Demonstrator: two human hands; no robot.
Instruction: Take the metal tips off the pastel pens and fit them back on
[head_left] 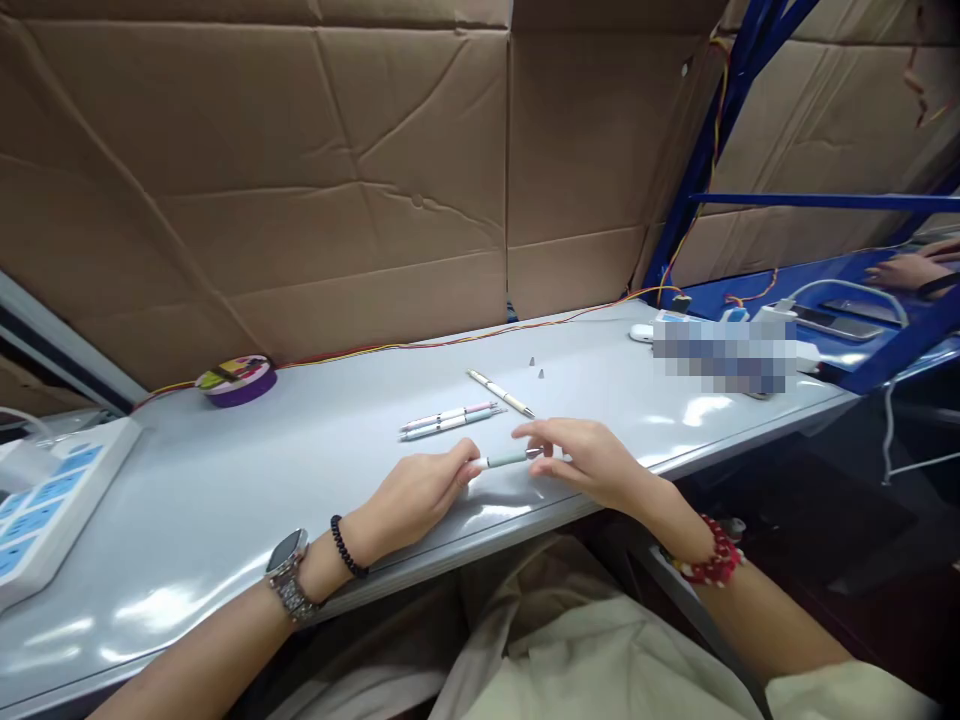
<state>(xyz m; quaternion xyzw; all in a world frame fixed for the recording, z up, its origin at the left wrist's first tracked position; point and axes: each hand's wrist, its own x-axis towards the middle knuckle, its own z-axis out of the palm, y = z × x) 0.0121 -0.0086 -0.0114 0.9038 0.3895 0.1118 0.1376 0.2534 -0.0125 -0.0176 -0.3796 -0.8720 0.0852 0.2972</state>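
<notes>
Currently, the head view shows two bare hands at the near side of a glossy grey-white table (330, 430). Left hand (424, 495): thumb and fingers are clamped on the white end of a slim pale-green pen (507, 460). Right hand (589, 460): index finger and thumb stand apart around the pen's metal tip (534, 453); whether any finger grips it cannot be told. The pale-green pen lies between the hands, roughly level, tip toward the right.

On its far side, a slender pink-and-white pen (450, 415) and a slender pale-blue pen (454, 424) lie side by side. To their right, a slim cream pen (501, 393) lies at an angle. Farther away, two small grey cone-shaped pieces (541, 374) sit near each other, apart.

The step in hand appears to be work on the tip end of the pale-green pen. The next move probably calls for a steady left grip, with the right fingers closing squarely on the tip and turning it about the pen's axis.
</notes>
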